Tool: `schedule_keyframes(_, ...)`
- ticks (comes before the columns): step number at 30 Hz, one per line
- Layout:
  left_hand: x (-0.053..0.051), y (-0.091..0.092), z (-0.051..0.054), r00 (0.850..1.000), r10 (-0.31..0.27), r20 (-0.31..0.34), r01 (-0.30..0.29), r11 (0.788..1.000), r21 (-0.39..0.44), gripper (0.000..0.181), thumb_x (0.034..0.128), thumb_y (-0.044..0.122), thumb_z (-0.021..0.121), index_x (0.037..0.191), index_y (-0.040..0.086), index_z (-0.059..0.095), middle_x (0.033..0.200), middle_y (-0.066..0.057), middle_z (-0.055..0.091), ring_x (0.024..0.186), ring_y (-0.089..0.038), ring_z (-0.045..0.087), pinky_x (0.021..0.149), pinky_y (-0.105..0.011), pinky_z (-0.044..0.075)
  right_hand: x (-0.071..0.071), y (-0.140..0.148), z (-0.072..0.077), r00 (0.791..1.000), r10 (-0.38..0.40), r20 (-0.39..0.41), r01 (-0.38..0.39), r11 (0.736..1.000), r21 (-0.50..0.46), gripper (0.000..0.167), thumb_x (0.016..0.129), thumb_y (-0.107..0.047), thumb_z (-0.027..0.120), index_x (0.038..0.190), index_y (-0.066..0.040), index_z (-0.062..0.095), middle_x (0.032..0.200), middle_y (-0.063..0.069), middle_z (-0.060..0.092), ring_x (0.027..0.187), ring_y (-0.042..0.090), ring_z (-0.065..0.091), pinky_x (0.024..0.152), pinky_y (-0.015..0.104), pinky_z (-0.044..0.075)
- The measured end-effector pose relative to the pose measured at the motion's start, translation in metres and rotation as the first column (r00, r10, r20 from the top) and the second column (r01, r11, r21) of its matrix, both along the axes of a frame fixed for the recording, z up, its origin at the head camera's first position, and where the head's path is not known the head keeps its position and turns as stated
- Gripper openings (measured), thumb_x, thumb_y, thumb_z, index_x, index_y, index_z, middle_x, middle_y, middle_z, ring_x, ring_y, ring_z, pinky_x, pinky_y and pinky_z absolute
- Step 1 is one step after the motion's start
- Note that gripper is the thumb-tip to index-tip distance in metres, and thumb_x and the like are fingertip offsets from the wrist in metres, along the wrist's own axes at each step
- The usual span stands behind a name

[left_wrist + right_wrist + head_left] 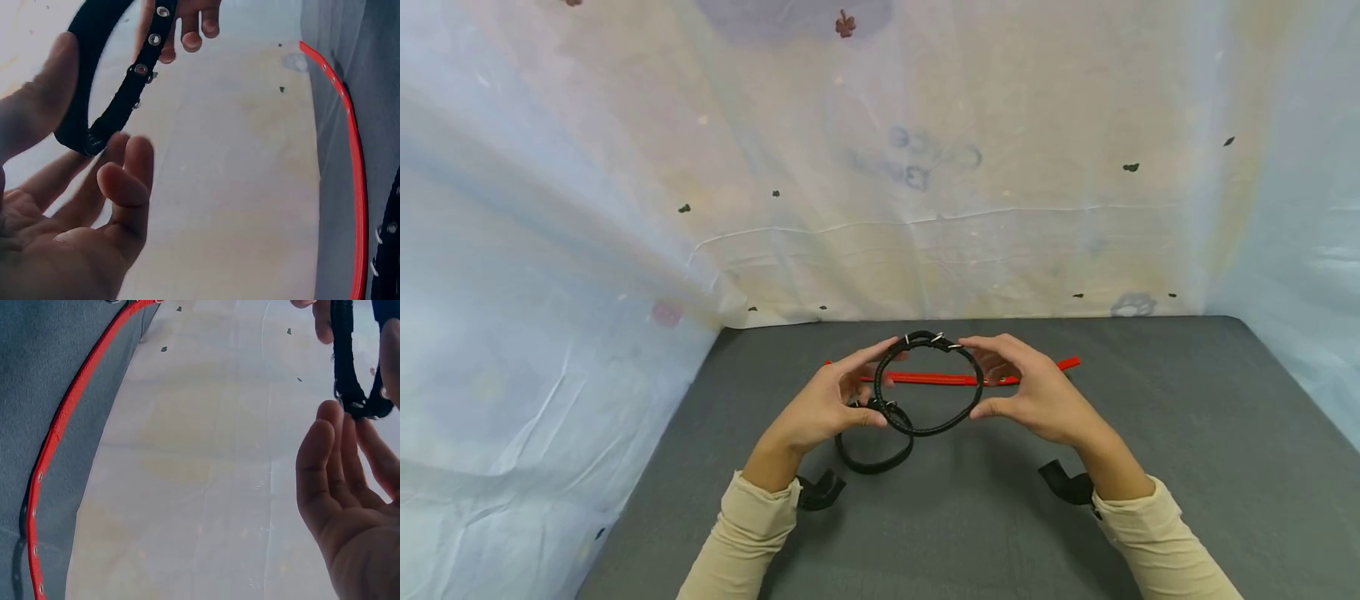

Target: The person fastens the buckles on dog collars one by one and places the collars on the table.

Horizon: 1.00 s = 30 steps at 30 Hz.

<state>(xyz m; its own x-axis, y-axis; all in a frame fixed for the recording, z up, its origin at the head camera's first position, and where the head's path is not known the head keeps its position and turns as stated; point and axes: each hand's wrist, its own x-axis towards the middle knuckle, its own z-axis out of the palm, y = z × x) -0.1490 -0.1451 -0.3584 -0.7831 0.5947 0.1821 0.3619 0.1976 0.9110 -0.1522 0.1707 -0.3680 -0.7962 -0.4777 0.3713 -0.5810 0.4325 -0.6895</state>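
A black strap [929, 431], buckled into a loop, is held up between both hands above the table. The left hand [830, 400] grips its left side, thumb low and fingers above; in the left wrist view the thumb of this hand [75, 219] presses the black band [94, 53]. On the loop's right side, the right hand [1040, 393] pinches between thumb and fingers, also seen in the right wrist view, where the hand [356, 506] is beside the strap [344, 356]. Metal eyelets and buckle parts show on the loop.
A second black looped strap [874, 468] lies on the grey table [940, 533] below the left hand. Behind the hands a red strap [932, 379] with eyelets stretches across the table. A patterned pale sheet [925, 250] hangs at the back and sides.
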Motion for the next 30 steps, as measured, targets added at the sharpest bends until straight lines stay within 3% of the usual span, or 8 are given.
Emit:
schedule_keyframes(2,0.000,0.000,-0.002,0.998,0.028,-0.051,-0.028,1.000,-0.013,0.088,0.0783,0.013,0.083,0.153,0.023,0.039,0.135,-0.007,0.054,0.080,-0.034,0.045,0.072,-0.027,0.045,0.000,0.001,0.000,1.000,0.011,0.004,-0.011,1.000,0.000,0.083,0.068,-0.023,0.092,0.142,-0.023,0.053,0.130,-0.001,0.057,0.103,0.014,0.064,0.088,0.031,0.057)
schedule_keyframes(6,-0.003,0.002,-0.007,0.988,0.055,-0.147,-0.064,0.996,-0.055,0.090,0.0724,0.009,0.087,0.151,0.018,0.044,0.148,-0.004,0.043,0.095,-0.029,0.052,0.078,-0.028,0.049,0.000,0.003,0.000,1.000,0.009,0.005,-0.010,1.000,0.029,0.083,0.067,-0.024,0.092,0.140,-0.023,0.054,0.135,-0.001,0.056,0.107,0.016,0.064,0.090,0.034,0.057)
schedule_keyframes(9,-0.007,0.003,-0.011,0.963,0.073,-0.259,-0.110,0.985,-0.133,0.093,0.0674,0.011,0.091,0.149,0.018,0.047,0.145,-0.003,0.049,0.108,-0.024,0.055,0.081,-0.031,0.050,-0.001,0.004,0.000,1.000,0.002,0.004,-0.002,0.998,0.056,0.082,0.067,-0.022,0.093,0.140,-0.023,0.055,0.131,-0.002,0.059,0.108,0.015,0.064,0.090,0.036,0.057)
schedule_keyframes(13,-0.011,0.007,-0.015,0.922,0.090,-0.376,-0.197,0.946,-0.256,0.095,0.0623,0.020,0.095,0.146,0.021,0.050,0.137,0.000,0.056,0.115,-0.021,0.057,0.088,-0.037,0.051,-0.003,0.006,-0.002,1.000,-0.002,0.014,0.001,0.997,0.074,0.082,0.066,-0.020,0.093,0.139,-0.023,0.056,0.127,-0.002,0.062,0.107,0.014,0.063,0.090,0.038,0.057)
schedule_keyframes(17,-0.016,0.012,-0.017,0.911,0.095,-0.402,-0.230,0.925,-0.302,0.095,0.0586,0.023,0.097,0.143,0.021,0.053,0.135,0.000,0.058,0.116,-0.019,0.055,0.096,-0.044,0.051,-0.004,0.008,-0.007,0.999,-0.012,0.033,0.008,0.994,0.113,0.082,0.066,-0.024,0.093,0.139,-0.023,0.056,0.127,0.000,0.063,0.107,0.013,0.062,0.090,0.038,0.056)
schedule_keyframes(24,-0.030,0.020,-0.025,0.912,0.045,-0.408,-0.219,0.895,-0.389,0.089,0.0611,0.027,0.096,0.140,0.017,0.056,0.136,-0.001,0.056,0.123,-0.021,0.052,0.100,-0.044,0.050,-0.011,0.010,-0.017,0.999,-0.034,0.036,0.027,0.980,0.195,0.083,0.066,-0.032,0.092,0.139,-0.021,0.056,0.123,-0.003,0.065,0.107,0.017,0.063,0.093,0.042,0.054)
schedule_keyframes(30,-0.040,0.026,-0.031,0.915,-0.011,-0.402,-0.193,0.865,-0.463,0.089,0.0643,0.029,0.095,0.142,0.015,0.054,0.138,-0.002,0.056,0.127,-0.023,0.048,0.103,-0.045,0.048,-0.017,0.012,-0.027,0.996,-0.068,0.049,0.055,0.971,0.233,0.081,0.065,-0.030,0.094,0.137,-0.020,0.058,0.122,-0.004,0.065,0.106,0.019,0.063,0.089,0.040,0.053)
